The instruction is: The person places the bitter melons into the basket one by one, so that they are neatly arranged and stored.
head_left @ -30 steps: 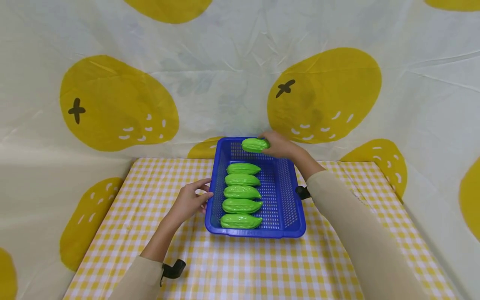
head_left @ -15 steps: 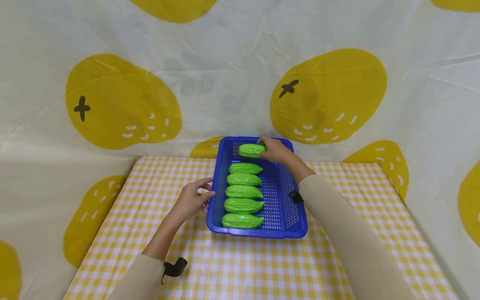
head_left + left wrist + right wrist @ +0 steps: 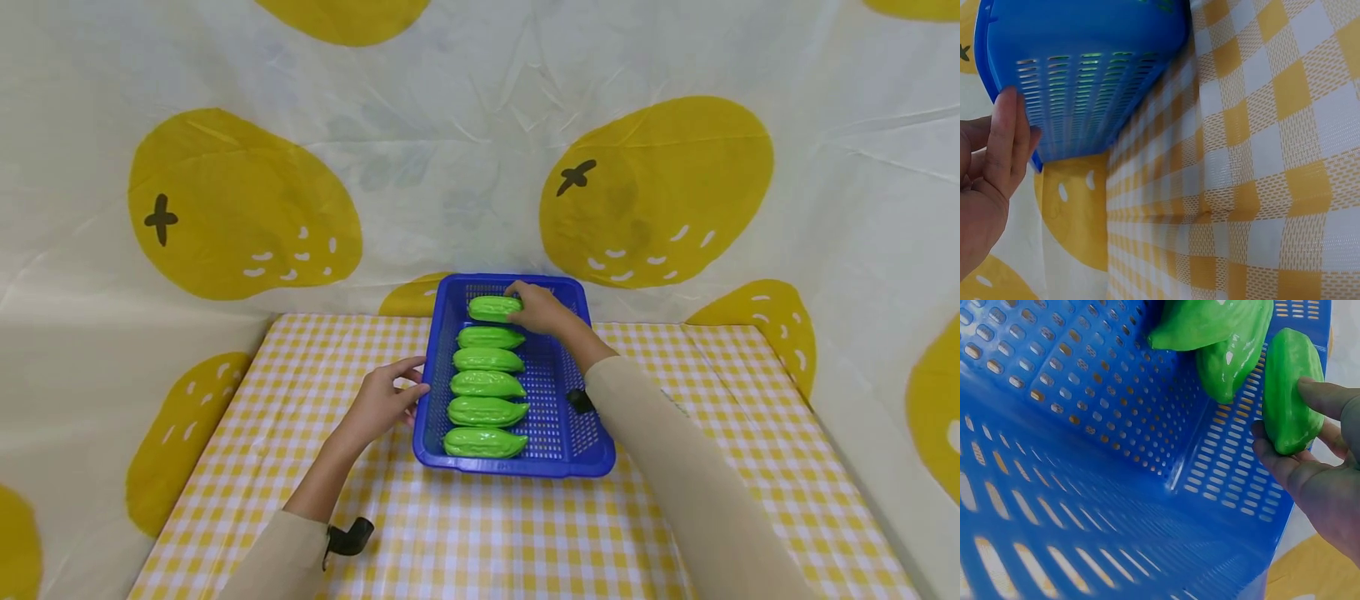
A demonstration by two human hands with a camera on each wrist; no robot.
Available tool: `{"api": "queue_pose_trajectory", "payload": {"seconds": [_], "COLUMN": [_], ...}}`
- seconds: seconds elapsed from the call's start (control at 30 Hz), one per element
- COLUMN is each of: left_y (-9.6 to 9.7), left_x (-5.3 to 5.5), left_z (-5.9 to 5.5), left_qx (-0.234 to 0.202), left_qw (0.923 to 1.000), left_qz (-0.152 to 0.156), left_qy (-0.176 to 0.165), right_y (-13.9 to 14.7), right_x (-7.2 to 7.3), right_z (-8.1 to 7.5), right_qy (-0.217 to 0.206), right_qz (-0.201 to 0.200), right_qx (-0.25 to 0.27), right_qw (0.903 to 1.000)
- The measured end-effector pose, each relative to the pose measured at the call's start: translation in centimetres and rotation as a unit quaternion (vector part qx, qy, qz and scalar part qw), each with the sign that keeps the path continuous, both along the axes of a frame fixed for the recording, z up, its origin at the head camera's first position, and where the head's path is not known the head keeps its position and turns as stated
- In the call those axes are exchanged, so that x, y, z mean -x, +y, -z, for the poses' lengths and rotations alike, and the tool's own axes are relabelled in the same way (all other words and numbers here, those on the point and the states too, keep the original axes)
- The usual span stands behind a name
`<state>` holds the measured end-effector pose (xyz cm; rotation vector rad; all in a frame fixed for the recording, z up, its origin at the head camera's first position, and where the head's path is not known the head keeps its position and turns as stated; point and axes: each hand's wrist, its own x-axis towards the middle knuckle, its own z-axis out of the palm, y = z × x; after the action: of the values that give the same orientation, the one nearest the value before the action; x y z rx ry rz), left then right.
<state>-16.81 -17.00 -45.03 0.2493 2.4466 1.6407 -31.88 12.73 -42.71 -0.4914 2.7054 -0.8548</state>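
Observation:
My right hand (image 3: pixel 537 309) pinches a glossy green bitter melon (image 3: pixel 1291 390) at its tapered end, thumb on one side and fingers on the other. It holds the melon inside the far end of the blue basket (image 3: pixel 513 468), beyond a row of several more bitter melons (image 3: pixel 486 411). Those lie crosswise along the basket's left side, pointed ends to the right. My left hand (image 3: pixel 380 400) is at the basket's left rim, its fairly straight fingers (image 3: pixel 1005 125) touching the outer wall near the top edge.
The basket stands on a table with a yellow-and-white checked cloth (image 3: pixel 480 533). Behind it hangs a pale sheet (image 3: pixel 450 167) printed with large yellow fruit. Slotted basket walls rise around the melons. A black wrist camera (image 3: pixel 350 536) sits at the left cuff.
My right hand has carried its bitter melon left and down in the head view, closer to the row. My left hand has stayed at the rim; the head view shifted slightly.

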Motion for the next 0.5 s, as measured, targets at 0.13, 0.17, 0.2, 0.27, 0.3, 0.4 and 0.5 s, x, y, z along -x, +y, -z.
{"api": "queue_pose_trajectory", "payload": {"seconds": [0.13, 0.17, 0.2, 0.27, 0.3, 0.4, 0.5], "left_y": [0.1, 0.2, 0.2, 0.2, 0.2, 0.1, 0.0], "left_x": [-0.1, -0.1, -0.1, -0.1, -0.2, -0.2, -0.3], "left_z": [0.1, 0.1, 0.1, 0.2, 0.2, 0.2, 0.3], "left_qx": [-0.002, -0.002, -0.002, 0.001, 0.002, 0.003, 0.003], "left_qw": [1.0, 1.0, 1.0, 1.0, 1.0, 1.0, 1.0], "left_qz": [0.001, 0.002, 0.002, 0.001, 0.0, 0.0, -0.001], "left_qy": [-0.001, 0.0, 0.0, -0.001, -0.002, -0.004, 0.001], "right_y": [0.1, 0.1, 0.0, -0.1, -0.2, -0.5, -0.8], "right_x": [0.0, -0.1, -0.2, -0.3, -0.4, -0.7, -0.7], "right_z": [0.3, 0.4, 0.5, 0.6, 0.6, 0.9, 1.3], "right_qy": [0.003, 0.005, 0.006, 0.009, 0.008, 0.008, 0.009], "right_qz": [-0.001, 0.0, 0.001, 0.004, 0.006, 0.017, 0.031], "right_qx": [-0.006, -0.006, -0.006, 0.0, 0.002, 0.01, 0.012], "right_qw": [1.0, 1.0, 1.0, 1.0, 0.9999, 0.9998, 0.9994]}}
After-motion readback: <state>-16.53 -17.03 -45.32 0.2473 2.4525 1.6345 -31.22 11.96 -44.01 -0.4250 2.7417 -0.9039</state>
